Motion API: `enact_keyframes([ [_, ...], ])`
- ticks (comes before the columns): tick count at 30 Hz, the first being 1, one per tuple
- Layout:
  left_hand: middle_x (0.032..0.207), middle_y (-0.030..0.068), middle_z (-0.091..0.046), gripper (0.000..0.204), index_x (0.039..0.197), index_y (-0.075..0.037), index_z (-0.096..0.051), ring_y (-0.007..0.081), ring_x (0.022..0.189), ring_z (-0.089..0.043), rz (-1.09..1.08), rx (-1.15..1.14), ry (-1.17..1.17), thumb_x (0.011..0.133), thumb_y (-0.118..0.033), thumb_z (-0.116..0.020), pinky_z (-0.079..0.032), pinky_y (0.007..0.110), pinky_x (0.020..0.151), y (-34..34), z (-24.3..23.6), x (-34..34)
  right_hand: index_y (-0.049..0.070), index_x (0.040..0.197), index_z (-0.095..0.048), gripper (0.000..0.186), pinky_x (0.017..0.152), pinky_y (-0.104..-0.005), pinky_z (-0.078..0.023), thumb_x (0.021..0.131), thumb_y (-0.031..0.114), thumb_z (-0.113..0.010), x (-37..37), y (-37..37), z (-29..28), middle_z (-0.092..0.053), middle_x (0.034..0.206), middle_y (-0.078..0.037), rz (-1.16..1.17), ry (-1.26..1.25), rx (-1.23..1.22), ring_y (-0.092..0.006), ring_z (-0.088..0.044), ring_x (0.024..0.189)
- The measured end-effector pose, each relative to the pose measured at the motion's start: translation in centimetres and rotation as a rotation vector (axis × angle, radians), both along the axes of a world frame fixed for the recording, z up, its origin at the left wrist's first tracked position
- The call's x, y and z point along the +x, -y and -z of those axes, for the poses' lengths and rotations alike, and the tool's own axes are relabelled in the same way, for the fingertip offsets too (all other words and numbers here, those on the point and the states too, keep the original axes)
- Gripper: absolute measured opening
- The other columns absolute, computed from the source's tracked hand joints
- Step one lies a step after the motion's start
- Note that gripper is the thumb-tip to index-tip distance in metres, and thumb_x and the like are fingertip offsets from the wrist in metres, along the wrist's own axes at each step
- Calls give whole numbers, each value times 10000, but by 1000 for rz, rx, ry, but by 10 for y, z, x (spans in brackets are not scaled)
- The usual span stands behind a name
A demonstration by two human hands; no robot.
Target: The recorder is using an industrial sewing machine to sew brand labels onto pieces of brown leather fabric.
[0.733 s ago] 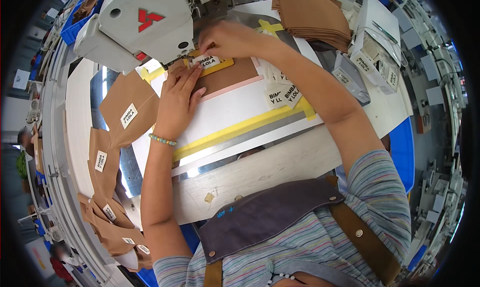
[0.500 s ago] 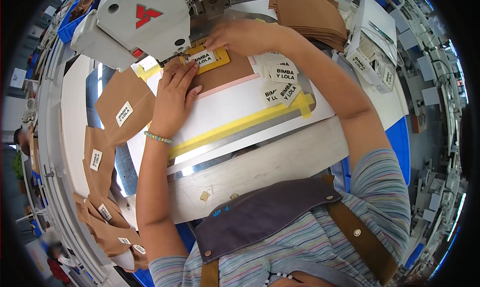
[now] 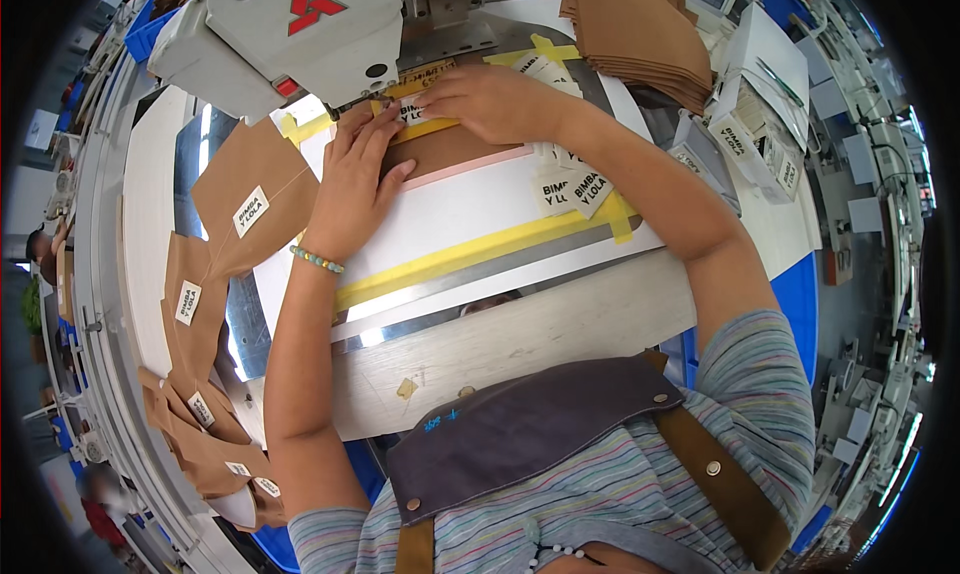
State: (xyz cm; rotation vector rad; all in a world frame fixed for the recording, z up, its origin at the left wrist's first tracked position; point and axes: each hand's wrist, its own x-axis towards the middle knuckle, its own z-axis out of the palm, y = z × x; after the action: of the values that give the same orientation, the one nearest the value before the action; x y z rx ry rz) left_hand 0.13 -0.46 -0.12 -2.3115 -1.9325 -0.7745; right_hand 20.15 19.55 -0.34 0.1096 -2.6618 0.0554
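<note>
Under the needle area of the sewing machine point(image 3: 290, 34) lies a brown fabric piece point(image 3: 440, 156), its near edge against a pink strip. A yellow template frame point(image 3: 428, 130) rests on the fabric, with a white printed label point(image 3: 409, 114) inside its opening. My left hand point(image 3: 355, 189) lies with fingers stretched out, their tips at the label's left side. Flat across the label's right part rests my right hand point(image 3: 492, 102), fingers extended, covering some of the label and frame. Loose white labels point(image 3: 588, 190) lie just right of the fabric, partly under my right forearm.
Brown pieces with labels attached point(image 3: 250, 189) trail down the table's left side. A stack of brown pieces point(image 3: 640, 49) sits at the back right, beside a white box of labels point(image 3: 752, 144). Yellow tape point(image 3: 450, 264) borders the white work sheet. Blue bins stand around the table.
My right hand has lowered and spread over the label, covering more of it. My left hand stays at the label's left side. The whole view has shifted slightly.
</note>
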Motion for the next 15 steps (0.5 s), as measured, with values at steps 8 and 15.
enact_keyframes([
  [8, 1380, 156, -688, 427, 1366, 11, -645, 378, 1260, -622, -110, 109, -17, 968, -114, -739, -500, 453, 1103, 9, -10, -1, 141, 1406, -699, 450, 1093, -375, -556, 979, 35, -604, 1, 9, 3, -636, 1520, 5, 15, 91, -66, -278, -617, 1341],
  [15, 1398, 161, -700, 409, 1328, 35, -687, 380, 1265, -635, -112, 70, -119, 960, -135, -744, -522, 467, 1079, 12, -4, -10, 150, 1386, -725, 482, 1135, -377, -529, 964, -33, -581, -4, 7, 0, -630, 1531, 17, 47, 107, -71, -265, -583, 1357],
])
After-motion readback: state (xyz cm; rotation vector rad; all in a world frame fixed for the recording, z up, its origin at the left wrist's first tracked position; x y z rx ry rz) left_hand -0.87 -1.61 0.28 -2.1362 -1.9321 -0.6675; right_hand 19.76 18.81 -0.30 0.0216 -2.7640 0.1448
